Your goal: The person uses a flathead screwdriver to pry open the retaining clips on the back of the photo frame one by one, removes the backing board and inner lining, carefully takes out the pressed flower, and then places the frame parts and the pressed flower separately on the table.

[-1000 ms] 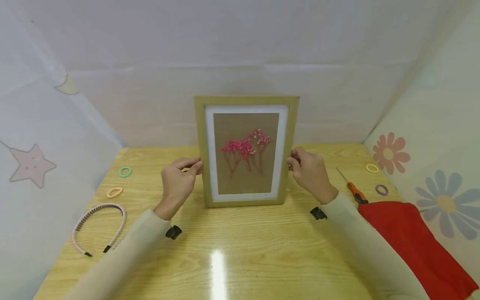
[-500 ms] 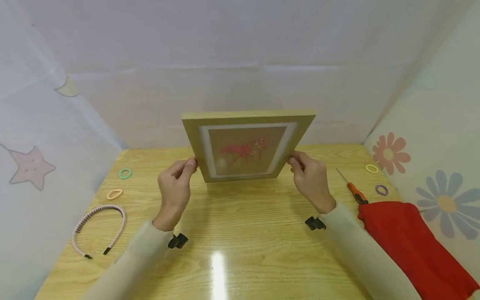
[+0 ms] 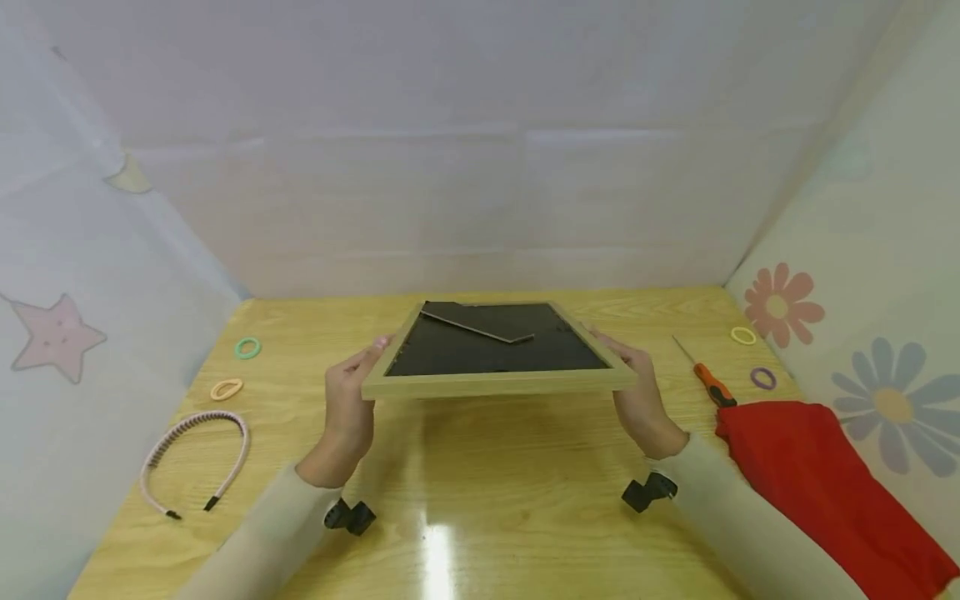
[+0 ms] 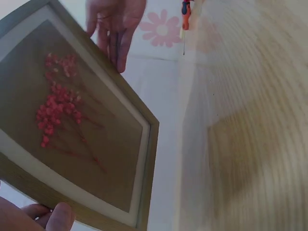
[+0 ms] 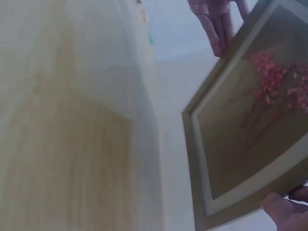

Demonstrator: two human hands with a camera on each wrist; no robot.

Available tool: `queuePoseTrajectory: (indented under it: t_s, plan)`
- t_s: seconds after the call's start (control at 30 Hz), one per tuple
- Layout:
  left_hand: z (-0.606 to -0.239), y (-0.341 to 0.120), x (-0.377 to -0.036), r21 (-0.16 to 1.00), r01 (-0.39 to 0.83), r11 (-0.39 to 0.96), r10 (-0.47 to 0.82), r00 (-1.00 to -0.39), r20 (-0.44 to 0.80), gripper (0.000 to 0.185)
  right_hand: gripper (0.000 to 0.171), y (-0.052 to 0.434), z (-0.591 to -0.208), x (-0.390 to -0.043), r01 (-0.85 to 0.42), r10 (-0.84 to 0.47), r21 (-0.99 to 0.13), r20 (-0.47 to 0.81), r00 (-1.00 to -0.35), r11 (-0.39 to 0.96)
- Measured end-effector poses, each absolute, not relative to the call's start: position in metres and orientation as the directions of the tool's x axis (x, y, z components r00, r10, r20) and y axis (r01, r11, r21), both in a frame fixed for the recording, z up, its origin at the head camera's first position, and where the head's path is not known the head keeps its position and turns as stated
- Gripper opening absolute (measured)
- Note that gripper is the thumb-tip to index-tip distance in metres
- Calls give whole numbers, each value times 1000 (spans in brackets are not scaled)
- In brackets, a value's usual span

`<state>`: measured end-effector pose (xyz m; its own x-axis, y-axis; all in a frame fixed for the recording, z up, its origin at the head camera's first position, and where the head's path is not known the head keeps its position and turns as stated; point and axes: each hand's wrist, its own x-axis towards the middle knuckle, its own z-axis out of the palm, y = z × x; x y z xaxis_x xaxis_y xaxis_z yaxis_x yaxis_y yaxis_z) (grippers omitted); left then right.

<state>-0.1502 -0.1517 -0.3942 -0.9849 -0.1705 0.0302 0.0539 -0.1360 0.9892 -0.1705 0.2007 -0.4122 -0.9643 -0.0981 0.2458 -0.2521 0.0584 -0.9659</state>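
Floating level above the middle of the desk, the picture frame shows its black backing upward, with a thin stand flap lying across that backing; the wrist views look up at its glass side, where red dried flowers sit on brown paper inside a white mat. The left hand holds the frame's left edge, thumb on top and fingers spread flat beneath, and the right hand holds the right edge the same way, its fingers reaching under the glass. How tightly either hand grips is hard to judge from the blurred wrist views. To the left on the desk lie a pink headband, a peach hair tie and a green hair tie. To the right lie an orange-handled screwdriver, a red cloth, a yellow hair tie and a purple hair tie.
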Motion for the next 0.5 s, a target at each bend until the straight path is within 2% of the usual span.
queuePoseTrajectory:
  t_s: [0.07, 0.13, 0.2, 0.3, 0.4, 0.5]
  plan:
    - [-396, -154, -148, 988, 21, -151, -148, -989, -1, 44, 48, 200, -417, -167, -261, -115, -965, 256, -960, 32]
    - [-399, -156, -146, 989, 7, -149, -117, -993, -10, 44, 51, 199, -422, -163, -241, -120, -969, 245, -962, -50]
    - [-405, -158, -145, 994, 2, -109, -81, -997, -7, 42, 55, 200, -425, -159, -216, -123, -965, 235, -964, -150]
    - [-414, -160, -144, 998, -11, -63, -24, -1000, -13, 40, 57, 202, -425, -155, -210, -114, -955, 237, -965, -208]
    - [-422, -161, -145, 999, -26, -29, 11, -1000, -26, 42, 49, 206, -426, -155, -235, -97, -965, 247, -964, -116]
    - [-427, -162, -144, 998, -51, -24, 14, -999, -51, 43, 45, 209, -430, -160, -185, -82, -982, 182, -980, 28]
